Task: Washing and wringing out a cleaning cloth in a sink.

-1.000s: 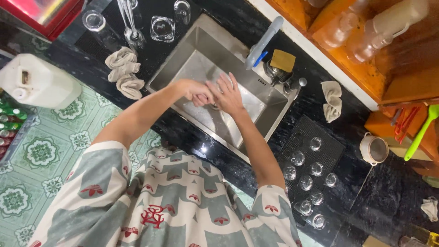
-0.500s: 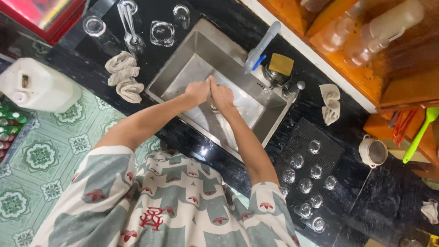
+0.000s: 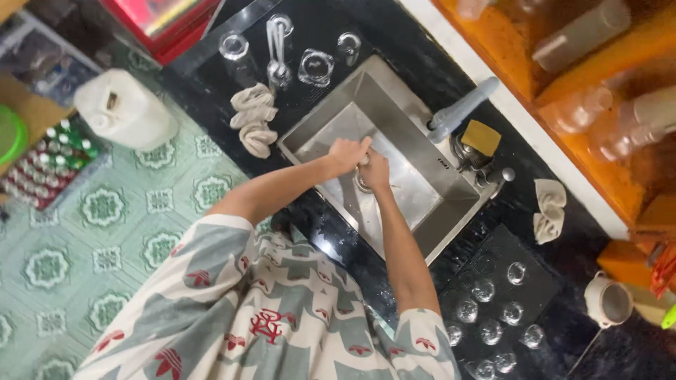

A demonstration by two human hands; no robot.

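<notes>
View: top-down from head cam, person in patterned short-sleeve shirt leaning over a dark desk w/ a steel sink point(image 3: 415, 127).
Left hand point(image 3: 348, 153): reaches into the sink basin, fingers curled in a narrow grip on sth small at the basin floor; what it holds is too hidden to tell.
Right hand point(image 3: 374, 171): just beside the left, touching it, fingers bent down over the round drain point(image 3: 362, 184); grip looks closed, contents can't be told.
Drain: mid-basin, mostly covered by both hands.
Faucet point(image 3: 461, 110): grey, at the far rim of the sink, spout angled over the basin.
Sponge point(image 3: 482, 136): yellow, on the sink rim next to the faucet.
Glasses, left of sink point(image 3: 315, 67): several clear ones on the desk, near the basin's far-left corner.
Rag point(image 3: 255, 118): beige, bunched, on the desk left of the sink.
Drying mat point(image 3: 535, 281): dark, right of the sink, w/ upturned clear glasses in rows.
Cloth point(image 3: 548, 210): beige, between sink and mat.
Jug point(image 3: 123, 109): white plastic, on the green patterned floor, well apart from the sink.
</notes>
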